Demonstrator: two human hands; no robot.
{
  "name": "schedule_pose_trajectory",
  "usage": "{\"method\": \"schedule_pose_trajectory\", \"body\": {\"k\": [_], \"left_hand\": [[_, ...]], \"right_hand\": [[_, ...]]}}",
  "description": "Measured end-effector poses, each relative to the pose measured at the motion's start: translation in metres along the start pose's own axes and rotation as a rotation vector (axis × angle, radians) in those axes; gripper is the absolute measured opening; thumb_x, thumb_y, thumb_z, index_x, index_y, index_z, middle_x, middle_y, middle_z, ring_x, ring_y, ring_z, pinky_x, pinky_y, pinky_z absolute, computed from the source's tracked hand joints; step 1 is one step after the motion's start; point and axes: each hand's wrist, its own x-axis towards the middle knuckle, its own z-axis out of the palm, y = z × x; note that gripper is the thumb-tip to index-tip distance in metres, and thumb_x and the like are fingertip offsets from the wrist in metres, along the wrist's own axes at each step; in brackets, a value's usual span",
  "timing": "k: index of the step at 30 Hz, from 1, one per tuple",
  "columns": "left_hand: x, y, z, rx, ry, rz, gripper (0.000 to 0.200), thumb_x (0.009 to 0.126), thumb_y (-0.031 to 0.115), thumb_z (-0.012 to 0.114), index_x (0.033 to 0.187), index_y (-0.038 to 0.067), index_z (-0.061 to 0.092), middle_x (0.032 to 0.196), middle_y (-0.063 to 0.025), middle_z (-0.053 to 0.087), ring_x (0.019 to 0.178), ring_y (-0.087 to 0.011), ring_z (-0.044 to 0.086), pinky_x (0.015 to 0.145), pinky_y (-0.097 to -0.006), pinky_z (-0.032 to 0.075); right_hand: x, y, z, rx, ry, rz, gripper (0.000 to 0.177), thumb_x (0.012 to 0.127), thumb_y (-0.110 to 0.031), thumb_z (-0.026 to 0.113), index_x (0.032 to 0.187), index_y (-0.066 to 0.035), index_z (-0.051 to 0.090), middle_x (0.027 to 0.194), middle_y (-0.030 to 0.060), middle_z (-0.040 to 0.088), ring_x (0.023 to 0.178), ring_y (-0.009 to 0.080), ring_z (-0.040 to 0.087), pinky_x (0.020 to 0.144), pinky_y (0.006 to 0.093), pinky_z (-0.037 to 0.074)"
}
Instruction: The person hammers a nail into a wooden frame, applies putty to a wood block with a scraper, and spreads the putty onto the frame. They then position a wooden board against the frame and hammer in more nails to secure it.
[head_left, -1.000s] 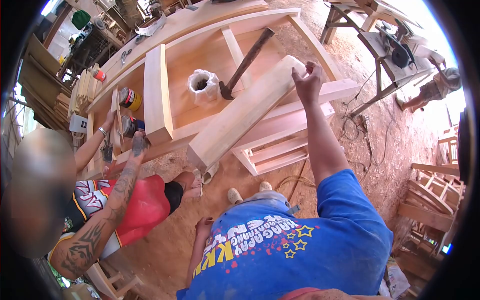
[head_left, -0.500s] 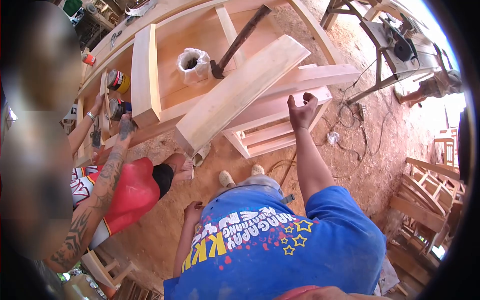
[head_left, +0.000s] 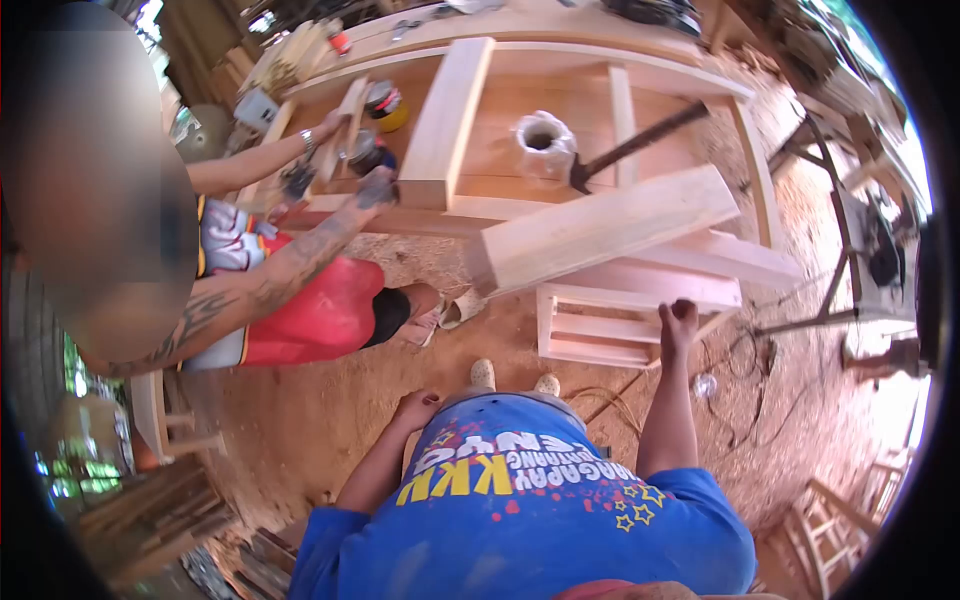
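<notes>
My right hand is raised at the near right, its fingers curled in with nothing visible in them. Just beyond it is the corner of a small slatted wooden frame. My left hand hangs by my waist against the blue shirt, fingers loosely curled, seemingly holding nothing. In front of me a thick wooden board lies slantwise across the near edge of a large wooden frame. A hammer rests behind that board, beside a plastic-wrapped container.
At the left a co-worker's tattooed hand reaches by a dark can; the other hand touches a narrow wooden piece. A yellow-labelled can stands behind. Cables lie on the dusty floor, right. A work stand stands far right.
The view has swung left, so things appear further right. My right hand's fingers, apart before, are now curled in. My left hand stays by my waist. The board and hammer lie as before.
</notes>
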Motion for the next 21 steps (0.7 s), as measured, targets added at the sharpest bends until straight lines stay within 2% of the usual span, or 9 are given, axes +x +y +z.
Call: {"method": "schedule_pose_trajectory", "body": {"k": [3,5,7,8,11,14,18,19,21], "left_hand": [[0.016,-0.009,0.010,-0.050,-0.034,-0.023,0.040,0.090,0.039,0.072,0.114,0.007,0.078,0.110,-0.0168,0.078,0.103,-0.0304,0.076,0.090,-0.0406,0.059],[0.028,-0.013,0.009,0.039,-0.038,0.065,0.038,0.089,0.040,0.071,0.109,0.010,0.079,0.107,-0.0171,0.077,0.100,-0.0311,0.076,0.086,-0.0421,0.059],[0.043,-0.013,0.005,0.060,-0.058,0.093,0.037,0.087,0.041,0.071,0.107,0.012,0.079,0.107,-0.0167,0.077,0.099,-0.0320,0.075,0.084,-0.0437,0.058],[0.048,-0.010,-0.003,0.109,-0.093,0.112,0.037,0.087,0.038,0.070,0.111,0.012,0.079,0.112,-0.0156,0.077,0.104,-0.0315,0.074,0.090,-0.0425,0.057],[0.066,-0.013,-0.016,0.060,-0.157,0.163,0.037,0.086,0.035,0.070,0.114,0.012,0.079,0.116,-0.0142,0.077,0.107,-0.0312,0.073,0.095,-0.0407,0.056],[0.077,-0.024,-0.036,0.059,-0.111,0.208,0.038,0.085,0.035,0.070,0.114,0.011,0.079,0.114,-0.0145,0.077,0.106,-0.0307,0.073,0.095,-0.0417,0.056],[0.108,-0.051,-0.066,0.054,-0.174,0.295,0.044,0.084,0.041,0.073,0.117,0.012,0.078,0.116,-0.0154,0.076,0.109,-0.0312,0.073,0.097,-0.0401,0.056],[0.105,-0.046,-0.083,0.034,-0.176,0.279,0.043,0.085,0.040,0.074,0.117,0.012,0.078,0.117,-0.0157,0.076,0.110,-0.0311,0.073,0.097,-0.0398,0.056],[0.109,-0.046,-0.105,0.040,-0.176,0.297,0.041,0.086,0.036,0.073,0.118,0.010,0.077,0.117,-0.0161,0.076,0.109,-0.0303,0.073,0.097,-0.0395,0.056]], "right_hand": [[-0.028,0.042,0.015,-0.379,-0.231,0.032,0.025,0.082,-0.017,0.077,0.094,0.001,0.065,0.088,0.0122,0.069,0.083,0.0264,0.065,0.082,0.0403,0.053],[-0.035,0.129,0.027,-1.214,-0.841,-0.498,0.043,0.085,-0.044,0.075,0.090,-0.001,0.076,0.092,0.0201,0.074,0.094,0.0398,0.071,0.083,0.0523,0.055],[-0.085,0.103,0.036,-1.189,-0.999,-0.301,0.048,0.088,-0.051,0.067,0.091,-0.004,0.079,0.096,0.0214,0.074,0.088,0.0388,0.071,0.083,0.0485,0.055],[-0.095,0.142,0.040,-1.125,-1.194,-0.563,0.046,0.086,-0.048,0.071,0.088,-0.004,0.079,0.094,0.0205,0.075,0.089,0.0365,0.072,0.081,0.0490,0.056],[-0.154,0.098,0.052,-0.872,-1.099,-0.003,0.033,0.081,-0.037,0.079,0.084,-0.004,0.079,0.089,0.0213,0.075,0.089,0.0356,0.074,0.081,0.0458,0.058],[-0.186,0.078,0.081,-0.826,-1.005,0.099,0.032,0.080,-0.036,0.080,0.079,-0.004,0.078,0.087,0.0216,0.074,0.088,0.0333,0.074,0.082,0.0441,0.057],[-0.184,0.047,0.145,-1.024,-1.210,-0.377,0.043,0.092,-0.040,0.064,0.084,0.000,0.077,0.094,0.0236,0.074,0.094,0.0388,0.072,0.086,0.0510,0.056],[-0.187,0.066,0.160,-0.882,-1.028,-0.471,0.039,0.089,-0.038,0.066,0.084,-0.001,0.076,0.095,0.0235,0.074,0.096,0.0396,0.071,0.086,0.0513,0.056],[-0.187,-0.001,0.199,-0.894,-1.052,-0.377,0.035,0.085,-0.033,0.068,0.091,0.001,0.075,0.100,0.0247,0.074,0.097,0.0436,0.071,0.087,0.0514,0.057]]}}
